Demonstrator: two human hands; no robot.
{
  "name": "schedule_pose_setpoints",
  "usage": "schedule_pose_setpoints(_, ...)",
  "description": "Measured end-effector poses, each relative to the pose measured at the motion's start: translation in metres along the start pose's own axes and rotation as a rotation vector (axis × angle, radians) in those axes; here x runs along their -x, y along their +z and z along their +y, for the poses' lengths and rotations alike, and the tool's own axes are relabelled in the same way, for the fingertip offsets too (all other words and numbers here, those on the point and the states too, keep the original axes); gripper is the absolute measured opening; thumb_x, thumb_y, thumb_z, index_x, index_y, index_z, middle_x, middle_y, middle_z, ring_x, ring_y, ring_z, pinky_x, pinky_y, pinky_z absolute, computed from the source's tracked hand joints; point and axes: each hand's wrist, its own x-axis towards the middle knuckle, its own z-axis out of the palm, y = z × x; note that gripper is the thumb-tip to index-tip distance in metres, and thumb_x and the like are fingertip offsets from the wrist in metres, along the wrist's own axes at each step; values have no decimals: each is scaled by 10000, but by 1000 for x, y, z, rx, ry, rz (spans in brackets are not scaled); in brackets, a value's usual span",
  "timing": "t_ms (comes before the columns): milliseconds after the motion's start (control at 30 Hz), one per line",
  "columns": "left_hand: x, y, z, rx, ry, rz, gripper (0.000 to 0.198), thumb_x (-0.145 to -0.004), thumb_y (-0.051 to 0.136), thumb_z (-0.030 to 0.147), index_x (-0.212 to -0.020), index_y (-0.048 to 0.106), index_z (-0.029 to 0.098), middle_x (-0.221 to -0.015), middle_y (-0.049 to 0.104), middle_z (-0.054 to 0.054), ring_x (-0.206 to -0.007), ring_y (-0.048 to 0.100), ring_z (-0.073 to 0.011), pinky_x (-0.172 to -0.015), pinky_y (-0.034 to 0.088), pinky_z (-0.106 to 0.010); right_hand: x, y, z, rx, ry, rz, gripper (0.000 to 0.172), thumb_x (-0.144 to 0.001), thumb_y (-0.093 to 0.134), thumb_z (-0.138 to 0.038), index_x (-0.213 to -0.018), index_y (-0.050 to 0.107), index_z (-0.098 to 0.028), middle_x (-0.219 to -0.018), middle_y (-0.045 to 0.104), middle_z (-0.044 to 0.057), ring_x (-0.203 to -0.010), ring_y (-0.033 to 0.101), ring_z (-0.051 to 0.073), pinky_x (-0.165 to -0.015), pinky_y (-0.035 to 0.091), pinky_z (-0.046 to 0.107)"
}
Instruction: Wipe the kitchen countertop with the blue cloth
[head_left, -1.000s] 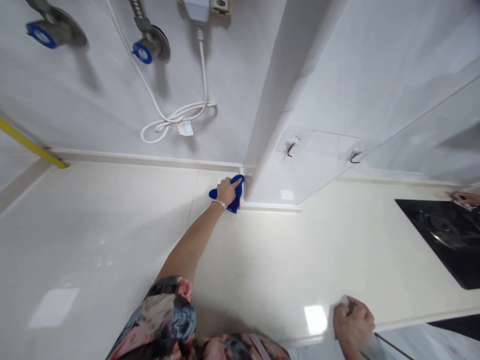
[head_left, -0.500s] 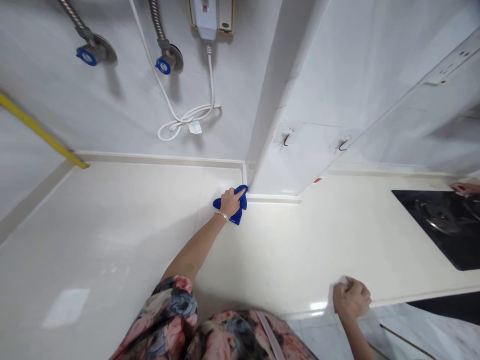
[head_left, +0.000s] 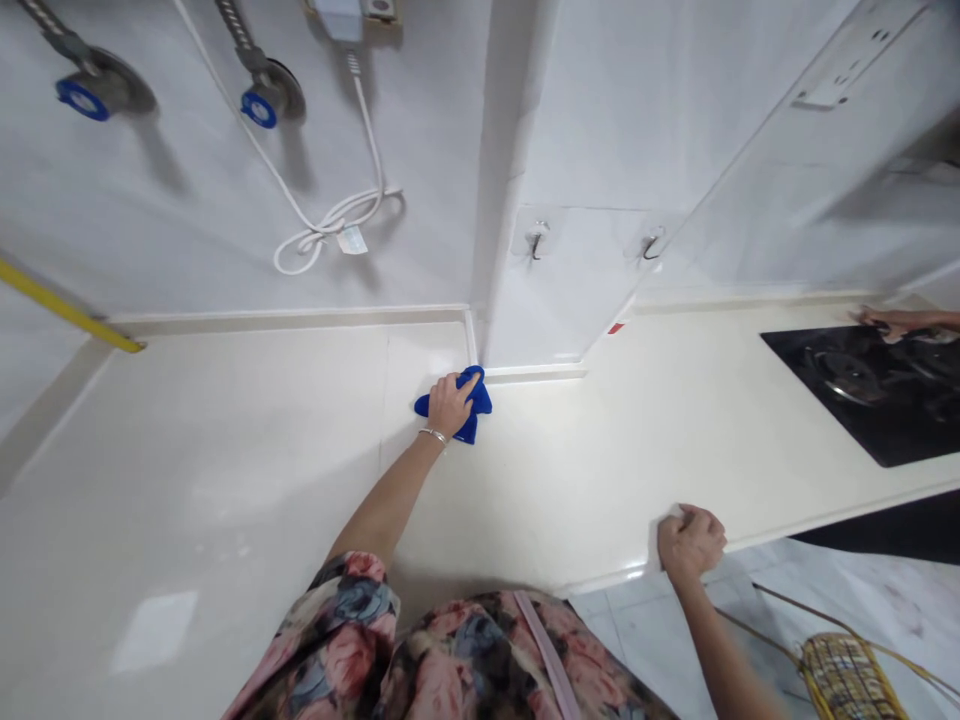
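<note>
slid nearer since second ago: blue cloth (head_left: pixel 480 400), now at pillar's (head_left: pixel 555 300) front corner. from remote seat i see right hand (head_left: pixel 691 540) nearest, curled into loose fist at edge of pale counter (head_left: pixel 600 470). farther, left hand (head_left: pixel 448 405) grips cloth against counter. beyond, another person's hand (head_left: pixel 894 324) over black hob (head_left: pixel 855 420); grip there i cannot tell.
</note>
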Motion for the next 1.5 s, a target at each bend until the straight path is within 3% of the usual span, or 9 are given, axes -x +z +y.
schedule_pose_setpoints(533, -18, 0, -7, -130, 78, -40, 613, -1024, 428, 343, -1637, 418, 329, -1454, 486, -164, -1257, 485, -344, -1096, 396, -448, 1, -6, -6, -18, 34, -21, 302, -773, 515, -239, -1005, 696, -170, -1153, 645, 153, -1019, 541, 301, -847, 372, 420)
schedule_pose_setpoints(700, -15, 4, -3, -182, 119, 23, 616, -1007, 485, 315, -1622, 448, 289, -1463, 498, -195, -1244, 499, -364, -1047, 418, -471, 1, -6, -6, -25, 19, -30, 295, -757, 525, -227, -994, 691, -169, -1139, 650, 153, -1003, 542, 302, -835, 368, 423)
schedule_pose_setpoints(900, -10, 12, 11, -293, 122, 89, 621, -994, 503, 262, -1613, 451, 251, -1456, 515, -226, -1172, 534, -367, -970, 444, -499, 2, -5, -6, -45, 35, -34, 260, -760, 545, -207, -986, 674, -194, -1136, 632, 134, -1015, 532, 309, -845, 374, 433)
schedule_pose_setpoints(1033, -8, 13, 25, -330, 78, 69, 626, -992, 458, 225, -1617, 432, 202, -1305, 577, -231, -1088, 557, -347, -919, 471, -484, 2, -4, -7, -73, 37, -36, 252, -753, 545, -194, -974, 666, -198, -1142, 624, 132, -1043, 524, 314, -878, 379, 444)
schedule_pose_setpoints(1167, -12, 19, 54, -324, 35, 51, 607, -972, 422, 180, -1572, 460, 92, -1204, 586, -238, -1041, 564, -334, -876, 497, -459, 2, -3, -8, -83, 41, -31, 260, -759, 540, -190, -985, 668, -191, -1151, 630, 138, -1046, 527, 313, -886, 381, 447)
schedule_pose_setpoints(1333, -25, 31, 97, -279, -18, 67, 579, -975, 313, 94, -1514, 516, 46, -1168, 584, -239, -1038, 588, -322, -867, 515, -441, 2, -5, -12, -81, 52, -31, 254, -770, 530, -221, -976, 676, -195, -1166, 640, 138, -1034, 530, 307, -865, 383, 438)
schedule_pose_setpoints(1500, -32, 30, 106, -280, 52, 6, 547, -999, 384, 153, -1519, 505, 36, -1208, 588, -233, -1084, 579, -324, -931, 509, -449, 2, -5, -12, -97, 57, -23, 253, -776, 524, -225, -973, 681, -194, -1142, 651, 133, -1031, 539, 306, -863, 383, 435)
